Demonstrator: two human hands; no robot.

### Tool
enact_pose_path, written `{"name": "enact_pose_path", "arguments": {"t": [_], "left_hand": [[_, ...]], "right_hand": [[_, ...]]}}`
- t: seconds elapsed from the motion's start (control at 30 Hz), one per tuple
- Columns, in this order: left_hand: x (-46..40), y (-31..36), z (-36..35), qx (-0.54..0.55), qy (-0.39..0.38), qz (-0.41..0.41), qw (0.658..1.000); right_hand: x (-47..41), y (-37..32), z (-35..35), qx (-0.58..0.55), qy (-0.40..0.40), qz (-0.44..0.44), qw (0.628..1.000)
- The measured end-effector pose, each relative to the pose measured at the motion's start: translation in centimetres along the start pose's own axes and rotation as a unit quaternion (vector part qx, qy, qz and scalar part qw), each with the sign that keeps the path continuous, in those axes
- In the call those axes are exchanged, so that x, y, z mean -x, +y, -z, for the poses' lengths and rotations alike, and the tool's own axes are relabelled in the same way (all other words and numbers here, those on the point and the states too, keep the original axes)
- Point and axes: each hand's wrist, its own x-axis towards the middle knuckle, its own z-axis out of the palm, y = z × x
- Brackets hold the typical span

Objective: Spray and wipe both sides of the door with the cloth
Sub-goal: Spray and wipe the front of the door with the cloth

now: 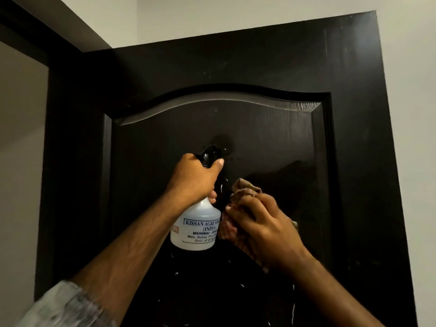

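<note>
So we've got the dark door (pixel 236 67) right in front of us, with wet drips shining on its raised arched panel. Our left hand (pixel 193 178) is wrapped tight round the black trigger head of the spray bottle (pixel 195 227), nozzle aimed at the panel. Our right hand (pixel 262 227) has the brownish cloth (pixel 245 187) bunched in curled fingers, just beside the bottle and close against the door. Pale walls (pixel 412 114) either side. Bottle label reads "KISSAN AGRI", "(INDIA)", "MUMBAI".
</note>
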Motion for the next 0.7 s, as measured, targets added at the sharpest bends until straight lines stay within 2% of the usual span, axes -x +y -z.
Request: {"name": "enact_pose_path", "arguments": {"t": [0.03,0.23,0.3,0.43,0.57,0.63,0.7], "left_hand": [[0.3,-0.3,0.2,0.004,-0.006,0.002,1.0],[2.1,-2.8,1.4,0.026,-0.019,0.016,0.999],[2.6,-3.5,1.9,0.02,-0.011,0.02,1.0],[3.2,-5.0,2.7,0.02,-0.004,0.022,1.0],[4.0,-6.1,2.8,0.044,-0.011,0.04,0.998],[4.6,-6.2,2.9,0.039,-0.019,0.046,0.998],[5.0,-6.2,3.2,0.044,-0.023,0.051,0.997]], "right_hand": [[-0.9,0.5,-0.1,-0.002,-0.006,-0.004,1.0],[-14.0,5.5,0.2,0.011,0.067,-0.197,0.978],[-16.9,5.6,-0.2,0.015,0.077,-0.219,0.973],[-13.2,2.6,-2.3,0.053,0.026,-0.125,0.99],[-1.9,-4.9,-4.9,-0.025,0.054,-0.089,0.994],[2.9,-7.5,-5.3,-0.041,0.01,-0.038,0.998],[4.3,-7.3,-4.8,-0.033,-0.03,0.03,0.999]]}}
